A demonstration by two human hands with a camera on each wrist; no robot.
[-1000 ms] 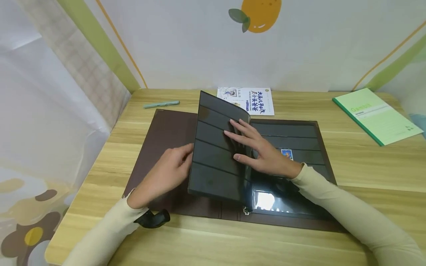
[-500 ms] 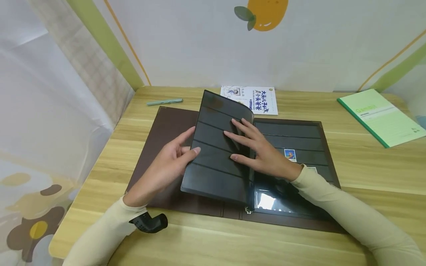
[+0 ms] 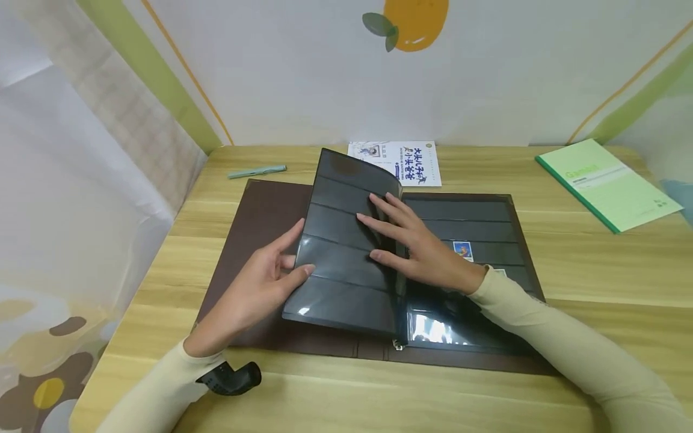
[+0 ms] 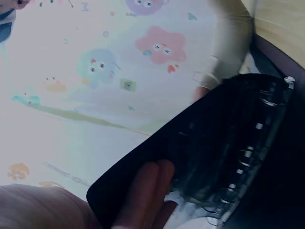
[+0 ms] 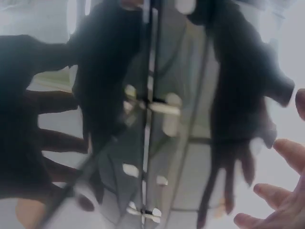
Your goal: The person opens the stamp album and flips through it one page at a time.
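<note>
A dark album point(image 3: 379, 337) with a brown cover lies open on the wooden bench point(image 3: 335, 397), close to the person. Its black page point(image 3: 341, 252), crossed by glossy strips, stands half lifted near the spine. The left hand point(image 3: 260, 288) grasps the page's left edge, thumb on top and fingers below, as the left wrist view confirms. The right hand point(image 3: 417, 243) lies flat with released, spread fingers on the page near the spine. A small stamp point(image 3: 462, 249) sits on the right page. Farther back lie a white booklet point(image 3: 395, 159), a pen point(image 3: 257, 171), probably capped, and a green notebook point(image 3: 606, 183).
</note>
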